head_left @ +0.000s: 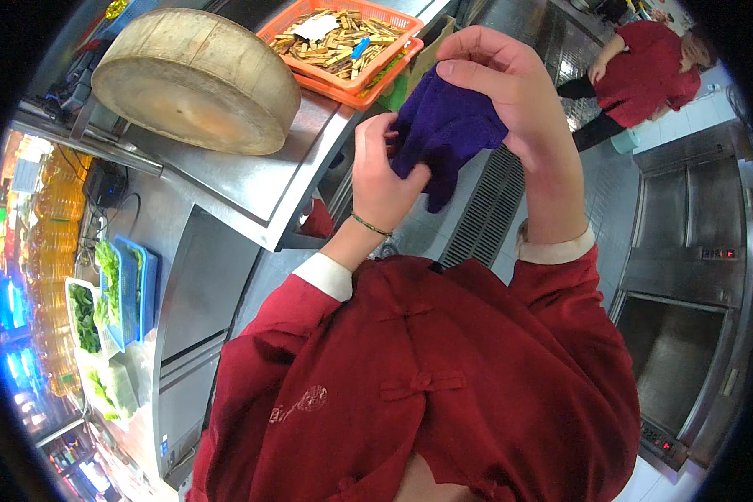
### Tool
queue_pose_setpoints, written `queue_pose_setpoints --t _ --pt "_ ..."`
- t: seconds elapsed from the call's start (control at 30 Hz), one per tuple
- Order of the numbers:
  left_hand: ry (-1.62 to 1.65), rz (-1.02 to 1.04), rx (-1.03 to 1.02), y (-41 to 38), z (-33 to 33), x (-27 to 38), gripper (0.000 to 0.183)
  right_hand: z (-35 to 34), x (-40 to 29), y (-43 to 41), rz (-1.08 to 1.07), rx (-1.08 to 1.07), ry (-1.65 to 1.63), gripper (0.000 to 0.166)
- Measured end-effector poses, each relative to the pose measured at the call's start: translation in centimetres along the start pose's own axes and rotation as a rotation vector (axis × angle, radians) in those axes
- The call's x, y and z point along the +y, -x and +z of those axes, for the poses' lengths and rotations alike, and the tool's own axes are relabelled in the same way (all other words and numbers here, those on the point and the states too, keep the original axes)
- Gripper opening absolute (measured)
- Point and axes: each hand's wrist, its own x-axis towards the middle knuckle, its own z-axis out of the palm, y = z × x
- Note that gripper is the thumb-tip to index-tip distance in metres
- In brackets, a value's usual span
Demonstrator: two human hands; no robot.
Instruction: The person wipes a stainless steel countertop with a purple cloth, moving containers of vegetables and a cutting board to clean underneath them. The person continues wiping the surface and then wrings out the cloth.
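A dark purple cloth (448, 125) hangs in loose folds between my two hands. My left hand (383, 172) grips its left side, with the thumb over the folds. At the upper edge, my right hand (502, 88) pinches the cloth between thumb and fingers. The fabric is held up in front of my chest, above the tiled floor and beside the corner of a steel counter (238, 182). Some of my left fingers are hidden behind the cloth.
A thick round wooden chopping block (194, 81) rests tilted on the counter. Stacked orange plastic baskets (408, 25) hold several small wooden pieces. Vegetable baskets (147, 295) stand at left. A floor drain grate (486, 213), a steel cabinet (671, 270) and another person (649, 72) are at right.
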Motion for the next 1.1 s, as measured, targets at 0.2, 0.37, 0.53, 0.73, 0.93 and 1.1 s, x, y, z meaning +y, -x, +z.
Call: queue_pose_setpoints --t 0.2,0.37,0.53,0.73,0.93,1.1 --pt "0.021 0.057 -0.144 -0.1 -3.8 -1.4 0.013 -1.9 0.0 0.1 -0.003 -0.006 0.168 0.017" --pt "-0.011 -0.035 -0.025 -2.0 -9.4 2.3 0.007 -2.9 -0.6 0.2 0.02 -0.478 0.604 0.039" --pt "-0.316 0.081 -0.066 -5.3 -13.5 6.1 0.01 -2.6 1.2 -1.4 -0.209 -0.633 1.018 0.031" --pt "-0.459 0.122 -0.07 -7.0 -17.3 9.3 0.014 -1.1 4.1 -3.6 -0.386 -0.403 0.902 0.022" --pt "-0.611 0.103 0.035 -8.5 -23.2 11.5 0.011 0.4 3.3 -7.6 -0.307 -0.386 0.785 0.019" --pt "-0.652 0.172 0.169 -12.7 -27.4 10.7 0.01 0.5 0.5 -15.8 -0.17 -0.436 0.26 0.027"
